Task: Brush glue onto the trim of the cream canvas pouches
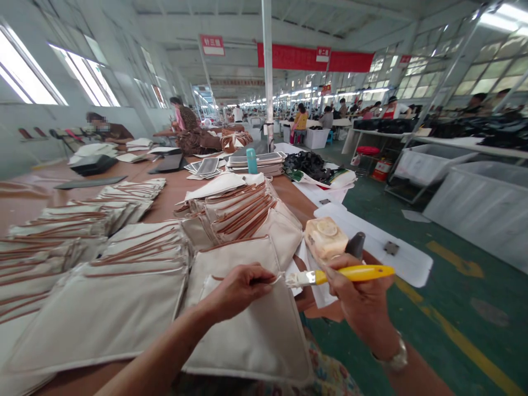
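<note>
In my right hand [365, 300] is a flat paintbrush [355, 273] with a yellow handle, its bristles pointing left. The bristle tip meets the upper corner of a cream fabric panel [259, 335] with stitched edges. My left hand [243, 289] pinches that same corner between thumb and fingers. Beneath and behind it lie more cream panels with brown trim, fanned in a stack [239, 212]. Just beyond my right hand stands a stained, pale square container [325, 237], with a dark rounded object [355, 245] beside it.
Stacks of cream panels [103, 308] cover the brown table [165, 190] on the left. A teal bottle [251, 161] stands behind the fanned stack. White plastic bins [482, 203] line the right side of the green floor [445, 308]. Several people work farther back.
</note>
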Motion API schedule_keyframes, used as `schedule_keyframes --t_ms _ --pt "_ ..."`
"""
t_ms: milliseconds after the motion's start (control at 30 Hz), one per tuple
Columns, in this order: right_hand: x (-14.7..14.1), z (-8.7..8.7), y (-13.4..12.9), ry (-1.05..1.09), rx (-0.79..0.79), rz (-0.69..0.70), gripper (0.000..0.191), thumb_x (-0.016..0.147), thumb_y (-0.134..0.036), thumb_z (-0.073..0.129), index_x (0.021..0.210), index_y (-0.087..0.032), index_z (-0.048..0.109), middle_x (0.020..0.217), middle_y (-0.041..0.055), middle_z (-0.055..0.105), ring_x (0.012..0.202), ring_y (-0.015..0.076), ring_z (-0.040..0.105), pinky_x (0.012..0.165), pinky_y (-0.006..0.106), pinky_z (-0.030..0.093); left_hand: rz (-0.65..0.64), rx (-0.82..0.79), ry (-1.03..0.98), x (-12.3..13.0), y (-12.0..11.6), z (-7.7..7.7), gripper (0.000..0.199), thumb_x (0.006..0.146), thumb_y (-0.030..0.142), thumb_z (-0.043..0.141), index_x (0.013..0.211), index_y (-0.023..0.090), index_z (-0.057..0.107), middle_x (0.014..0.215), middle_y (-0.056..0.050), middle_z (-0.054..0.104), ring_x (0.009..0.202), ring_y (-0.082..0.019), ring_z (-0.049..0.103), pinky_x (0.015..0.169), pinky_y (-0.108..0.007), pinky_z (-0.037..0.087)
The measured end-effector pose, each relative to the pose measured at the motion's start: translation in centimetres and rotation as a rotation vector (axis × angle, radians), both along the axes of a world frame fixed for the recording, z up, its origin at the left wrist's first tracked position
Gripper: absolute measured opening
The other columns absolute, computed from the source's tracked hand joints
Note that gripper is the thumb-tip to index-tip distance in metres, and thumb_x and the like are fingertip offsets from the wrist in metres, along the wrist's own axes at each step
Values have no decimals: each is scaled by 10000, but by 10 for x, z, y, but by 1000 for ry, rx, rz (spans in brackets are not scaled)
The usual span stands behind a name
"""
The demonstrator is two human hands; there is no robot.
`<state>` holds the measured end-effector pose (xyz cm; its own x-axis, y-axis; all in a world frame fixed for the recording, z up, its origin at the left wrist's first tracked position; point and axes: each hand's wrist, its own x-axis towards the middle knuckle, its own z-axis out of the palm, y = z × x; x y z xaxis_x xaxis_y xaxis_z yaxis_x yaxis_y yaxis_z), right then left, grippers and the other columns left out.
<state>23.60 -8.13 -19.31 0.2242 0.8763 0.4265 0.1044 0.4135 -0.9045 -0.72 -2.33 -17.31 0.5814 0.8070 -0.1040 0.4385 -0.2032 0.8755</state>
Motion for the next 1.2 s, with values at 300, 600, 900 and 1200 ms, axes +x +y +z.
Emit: schedule_keyframes --t_ms 300,600,900,1200 --pt "4 11 -8 -213 94 -140 133 961 -275 600 857 -193 617 670 -21 546 523 115 483 468 218 383 40 79 -40 5 -21 -5 183 883 259 629 967 165 763 917 -39 627 829 -152 609 711 -218 437" --pt "-4 9 -15 -309 119 -147 148 970 -278 569 852 -206 622 671 -5 575 546 143 527 509 246 431 24 256 -6 11 -31 -5 162 931 246 608 959 193 758 868 -34 641 751 -129 613 638 -207 431" --pt "35 16 -31 114 29 -168 114 951 -304 672 906 -199 665 598 -21 474 508 131 424 460 248 331 -258 1093 144 4 -51 3 166 988 136 490 1039 157 647 824 -40 642 713 -155 539 711 -320 415" --pt "27 41 -57 -408 145 295 135 981 -147 537 1018 -264 591 815 5 569 715 168 550 640 303 451 -338 1248 233 5 -61 19 236 1035 170 363 1065 130 593 825 -57 626 735 -166 565 749 -350 468"
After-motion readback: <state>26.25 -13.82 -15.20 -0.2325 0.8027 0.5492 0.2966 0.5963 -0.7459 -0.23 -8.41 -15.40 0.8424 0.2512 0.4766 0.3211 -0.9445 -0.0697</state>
